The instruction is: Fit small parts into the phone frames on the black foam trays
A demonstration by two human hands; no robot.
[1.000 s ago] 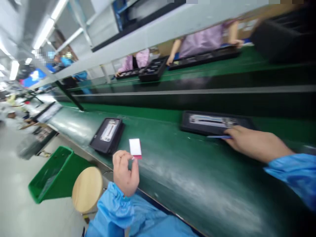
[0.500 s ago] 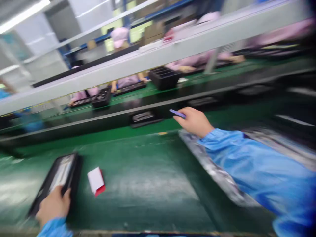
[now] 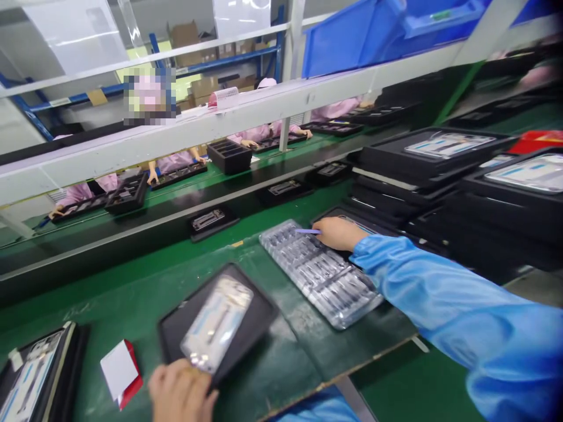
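My left hand (image 3: 182,390) grips the near corner of a black foam tray (image 3: 178,322), which is tilted above the green bench. A phone frame (image 3: 220,322), silvery with blue strips, lies in that tray. Between the fingers of my right hand (image 3: 339,234) is a thin purple stick (image 3: 307,231), whose kind I cannot make out. It points left over a clear plastic blister tray (image 3: 323,275) holding rows of small parts. Just behind my right hand lies another black tray (image 3: 332,214), partly hidden; I cannot tell whether the hand touches it.
A white and red card (image 3: 119,372) lies left of my left hand, beside another loaded tray (image 3: 33,375). Stacked black trays (image 3: 396,170) rise at the right. Trays sit along the conveyor (image 3: 152,249). Co-workers in pink work beyond the white rail (image 3: 246,108); blue bins (image 3: 352,41) hang above.
The view has swung right. My left hand has gone from left of the card to its right, now with a tilted tray. My right hand still has the purple stick, now over the blister tray.
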